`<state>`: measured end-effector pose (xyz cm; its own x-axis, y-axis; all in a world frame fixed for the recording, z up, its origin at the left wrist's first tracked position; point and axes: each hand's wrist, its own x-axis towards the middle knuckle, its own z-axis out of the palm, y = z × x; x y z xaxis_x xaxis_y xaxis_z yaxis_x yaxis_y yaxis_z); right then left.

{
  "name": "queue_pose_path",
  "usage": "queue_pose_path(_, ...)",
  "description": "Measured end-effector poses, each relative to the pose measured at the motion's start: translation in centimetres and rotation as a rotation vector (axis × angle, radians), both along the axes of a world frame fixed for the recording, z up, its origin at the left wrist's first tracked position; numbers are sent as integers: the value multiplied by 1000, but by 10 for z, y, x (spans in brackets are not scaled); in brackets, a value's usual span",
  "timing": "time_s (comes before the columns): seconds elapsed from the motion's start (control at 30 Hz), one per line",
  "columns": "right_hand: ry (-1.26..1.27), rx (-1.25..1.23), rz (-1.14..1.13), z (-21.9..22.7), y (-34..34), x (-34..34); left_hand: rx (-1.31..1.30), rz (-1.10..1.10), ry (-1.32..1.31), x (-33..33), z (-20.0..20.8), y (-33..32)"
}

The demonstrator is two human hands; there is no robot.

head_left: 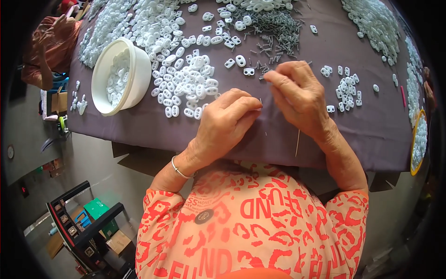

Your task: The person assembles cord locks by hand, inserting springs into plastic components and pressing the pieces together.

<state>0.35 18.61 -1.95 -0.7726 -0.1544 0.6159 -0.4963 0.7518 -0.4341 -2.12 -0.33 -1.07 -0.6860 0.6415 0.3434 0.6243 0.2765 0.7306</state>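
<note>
The left hand (pixel 227 118) is held low over the desk (pixel 153 135), which is covered with a brown cloth; its fingers are curled and its thumb is drawn in toward the forefinger. A thin sliver is seen at the tips, but whether it is gripped cannot be told. The right hand (pixel 299 95) is placed at the near edge of the heap of small grey metal parts (pixel 281 32), with thumb and forefinger brought close together beside some strays; whether one is pinched cannot be told. A thin pale stick (pixel 298 143) is seen just below the right hand.

A pile of white pieces (pixel 188 83) with holes is spread to the left of the left hand, and a smaller cluster of white pieces (pixel 347 90) is set to the right of the right hand. More are heaped along the far side of the desk. A round white tub (pixel 141 76) is partly filled with similar pieces, and a yellow-rimmed basket (pixel 413 160) at the right edge is filled too. A bracelet (pixel 179 169) is worn on the left wrist. Another person (pixel 58 51) is seen at the far left.
</note>
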Motion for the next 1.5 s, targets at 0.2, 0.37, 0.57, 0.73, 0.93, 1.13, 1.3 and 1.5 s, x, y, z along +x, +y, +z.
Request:
queue_pose_path(0.2, -22, 109, 15, 0, 2, -1, 79, 76, -128, 2, 1, -3)
queue_pose_path(0.37, 3, 44, -21, -1, 10, -8, 53, 66, -105, 3, 1, -8)
queue_pose_path(0.57, -131, -25, 122, 3, 9, -3, -50, 100, 57, -9, 9, -6)
queue_pose_path(0.73, -105, 163, 48, -2, 3, -3, -159, 98, 195, -18, -1, -1)
queue_pose_path(0.93, -49, 78, -4, 2, 6, -3, -199, 163, 339, -15, 0, -5)
queue_pose_path(1.13, -124, 51, 33, 9, 8, 1, -187, 108, 349, -6, 5, 0)
queue_pose_path(1.3, -161, 190, 56, 13, 1, -14, -243, 90, 396, 2, -2, 11)
queue_pose_path(1.5, -160, 239, 110, 9, -1, -22, -221, 206, 492, -11, -12, 0)
